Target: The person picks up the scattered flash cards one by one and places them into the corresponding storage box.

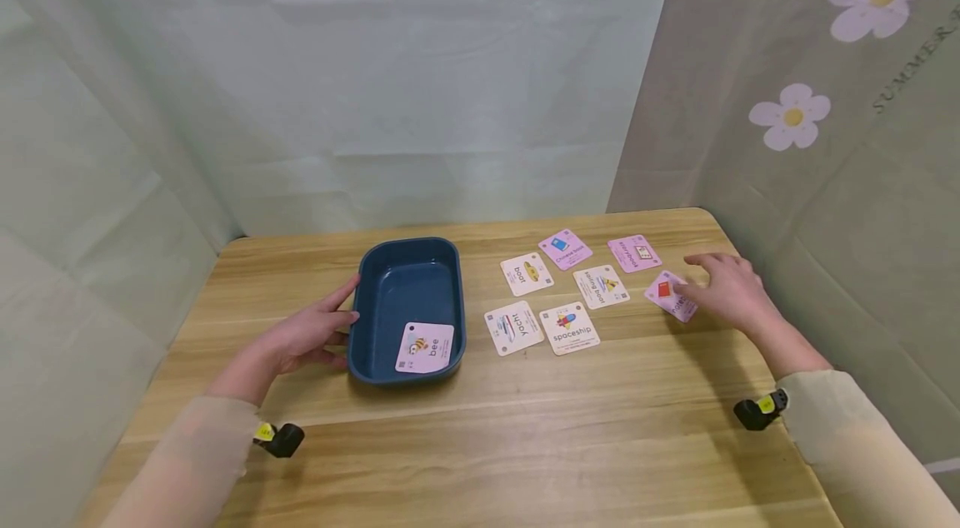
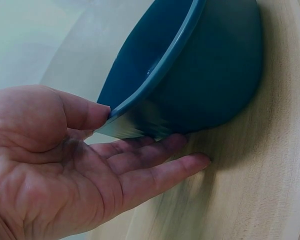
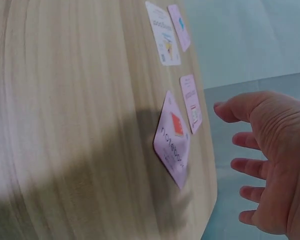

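Observation:
A dark blue tray (image 1: pixel 405 249) stands on the table's left half, with a bee card (image 1: pixel 424 347) lying inside near its front. My left hand (image 1: pixel 311 332) rests at the tray's left side. In the left wrist view its thumb (image 2: pixel 92 116) meets the rim, while the other fingers stretch out along the outer wall. Over at the right, my right hand (image 1: pixel 727 291) hovers by a pink notebook card (image 1: pixel 670 296), partly covering it in the head view. The right wrist view shows its loosely bent fingers (image 3: pixel 250 169) apart from the notebook card (image 3: pixel 172 142), holding nothing.
Between the hands lie a boat card (image 1: pixel 527 274), Chinese book card (image 1: pixel 566 249), storybook card (image 1: pixel 634 253), sailing boat card (image 1: pixel 602 286), yacht card (image 1: pixel 513 328) and spaceship card (image 1: pixel 570 328). Fabric curtains (image 1: pixel 450 78) hang behind the wooden table (image 1: pixel 525 445) and along its sides.

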Available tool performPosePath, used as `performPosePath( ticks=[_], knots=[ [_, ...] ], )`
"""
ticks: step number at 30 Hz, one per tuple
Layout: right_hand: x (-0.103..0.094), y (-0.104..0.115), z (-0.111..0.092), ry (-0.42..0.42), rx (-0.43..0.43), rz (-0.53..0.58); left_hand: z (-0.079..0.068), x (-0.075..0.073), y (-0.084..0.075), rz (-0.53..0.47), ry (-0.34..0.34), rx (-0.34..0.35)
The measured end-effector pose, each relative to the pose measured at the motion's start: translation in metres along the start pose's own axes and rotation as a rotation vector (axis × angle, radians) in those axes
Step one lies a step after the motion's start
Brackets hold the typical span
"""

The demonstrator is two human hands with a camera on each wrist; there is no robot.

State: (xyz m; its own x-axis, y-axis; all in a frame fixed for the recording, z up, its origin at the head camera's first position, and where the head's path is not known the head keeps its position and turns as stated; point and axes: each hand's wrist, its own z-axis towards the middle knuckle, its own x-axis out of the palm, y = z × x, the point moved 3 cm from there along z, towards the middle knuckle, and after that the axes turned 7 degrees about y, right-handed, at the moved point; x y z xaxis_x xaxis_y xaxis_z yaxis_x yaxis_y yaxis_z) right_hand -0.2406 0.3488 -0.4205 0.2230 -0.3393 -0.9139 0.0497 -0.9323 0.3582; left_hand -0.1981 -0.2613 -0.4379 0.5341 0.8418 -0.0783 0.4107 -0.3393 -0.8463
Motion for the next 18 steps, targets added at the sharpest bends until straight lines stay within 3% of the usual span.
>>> performPosePath(
  ticks=[18],
  knots=[
    [0.026,-0.02,0.005,0.069,0.044,-0.024,-0.001,0.001,-0.001,0.011,-0.023,-0.012]
  ],
)
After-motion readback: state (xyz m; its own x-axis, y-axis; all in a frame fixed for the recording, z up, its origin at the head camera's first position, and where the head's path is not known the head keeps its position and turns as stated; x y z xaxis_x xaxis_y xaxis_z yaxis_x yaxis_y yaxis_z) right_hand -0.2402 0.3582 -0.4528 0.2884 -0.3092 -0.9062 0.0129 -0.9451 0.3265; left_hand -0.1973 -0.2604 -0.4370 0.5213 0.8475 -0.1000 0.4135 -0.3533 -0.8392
